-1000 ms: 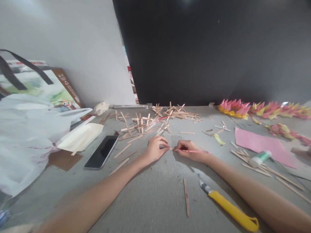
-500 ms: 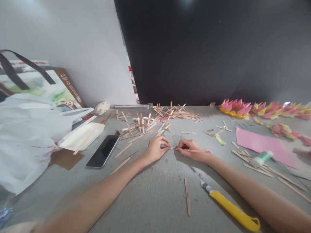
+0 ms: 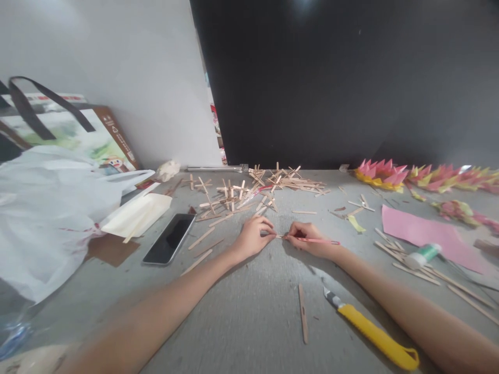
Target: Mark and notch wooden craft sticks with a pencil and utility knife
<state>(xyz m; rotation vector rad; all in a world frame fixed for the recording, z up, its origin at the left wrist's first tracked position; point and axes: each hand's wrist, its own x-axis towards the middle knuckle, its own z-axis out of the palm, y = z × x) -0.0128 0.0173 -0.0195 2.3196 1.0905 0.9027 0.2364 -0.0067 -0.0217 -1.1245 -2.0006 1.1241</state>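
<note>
- Clock directions are from the small wooden piece (image 3: 279,237), which lies low over the table (image 3: 249,301) between the 2 hands.
- Left hand (image 3: 254,239): thumb and forefinger pinch the piece's near end, apparently to steady it; the other fingers curve loosely above.
- Right hand (image 3: 307,240): fingers curl together around a slim red tool (image 3: 322,241), gripped close to its tip as a pen would be, probably for fine control. The tip is hidden, so contact with the wood cannot be told.
- At 4 o'clock, the yellow cutter (image 3: 378,335) has its handle towards the person, perhaps for easy pickup; at 5, 1 loose stick (image 3: 303,314).
- At 12, a heap of sticks (image 3: 273,184), some crossed, sits beyond both hands, likely to leave working room.
- At 9, a phone (image 3: 169,239), screen dark, seems set aside.
- At 3, a green-and-white tube (image 3: 424,255) touches sticks beside pink paper (image 3: 429,234); no brand is legible.
- At 10, the carrier bag (image 3: 113,135) bears pale characters and a triangular mark on brown, too small to read.
</note>
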